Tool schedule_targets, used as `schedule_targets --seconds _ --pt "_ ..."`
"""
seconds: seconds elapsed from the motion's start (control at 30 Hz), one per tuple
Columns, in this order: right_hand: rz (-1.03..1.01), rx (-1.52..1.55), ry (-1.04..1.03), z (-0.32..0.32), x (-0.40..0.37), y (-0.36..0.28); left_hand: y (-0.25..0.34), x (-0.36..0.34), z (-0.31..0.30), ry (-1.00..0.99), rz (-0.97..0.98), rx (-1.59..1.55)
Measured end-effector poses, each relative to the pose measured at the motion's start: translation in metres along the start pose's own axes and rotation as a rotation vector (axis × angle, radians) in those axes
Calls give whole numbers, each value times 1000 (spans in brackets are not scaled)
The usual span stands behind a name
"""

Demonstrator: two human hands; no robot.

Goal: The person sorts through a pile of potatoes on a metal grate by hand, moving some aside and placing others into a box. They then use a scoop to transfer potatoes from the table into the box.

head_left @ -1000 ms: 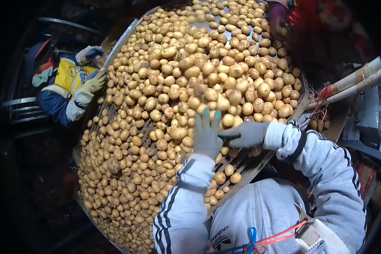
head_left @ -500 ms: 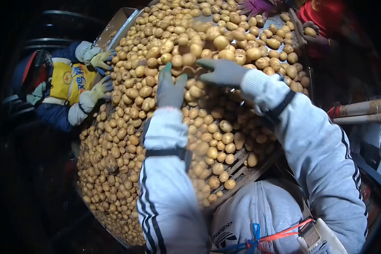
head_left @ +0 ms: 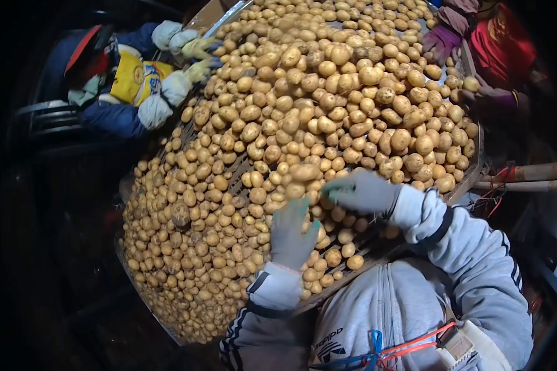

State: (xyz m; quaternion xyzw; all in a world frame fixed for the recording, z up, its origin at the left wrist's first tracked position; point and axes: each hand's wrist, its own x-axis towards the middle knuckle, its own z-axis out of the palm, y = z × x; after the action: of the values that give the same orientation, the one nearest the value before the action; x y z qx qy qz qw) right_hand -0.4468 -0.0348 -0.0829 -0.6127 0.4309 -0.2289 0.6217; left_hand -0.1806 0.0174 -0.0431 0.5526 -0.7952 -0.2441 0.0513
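Observation:
Both of my hands wear grey gloves with green fingertips, low over a large heap of yellow potatoes (head_left: 247, 132). My left hand (head_left: 293, 235) lies on the potatoes near the heap's front edge, its fingers spread. To its upper right, my right hand (head_left: 364, 193) reaches leftward with fingers extended, palm down beside several potatoes. A blurred potato (head_left: 304, 172) is just above my fingertips. Neither hand is wrapped round a potato. The undersides of both palms are hidden.
A co-worker in a yellow bib (head_left: 136, 77) touches the heap's left side with pale gloves (head_left: 199, 49). At the right are another person's purple glove (head_left: 442, 42) and red clothing (head_left: 501, 46). Pale poles (head_left: 532, 173) stick out at the right. Dark slats show between potatoes.
Both my hands have come down and back toward my body. More potatoes now cover the upper right of the surface. The co-worker at the left and the purple glove appear shifted in view.

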Motion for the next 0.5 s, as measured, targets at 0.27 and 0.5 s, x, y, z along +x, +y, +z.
schedule_targets --seconds 0.27,0.5 --pt "-399 -698 357 91 66 6 -68 29 22 215 -30 149" --pt "-393 -504 13 148 -24 -7 -42 -110 1 123 -23 102"
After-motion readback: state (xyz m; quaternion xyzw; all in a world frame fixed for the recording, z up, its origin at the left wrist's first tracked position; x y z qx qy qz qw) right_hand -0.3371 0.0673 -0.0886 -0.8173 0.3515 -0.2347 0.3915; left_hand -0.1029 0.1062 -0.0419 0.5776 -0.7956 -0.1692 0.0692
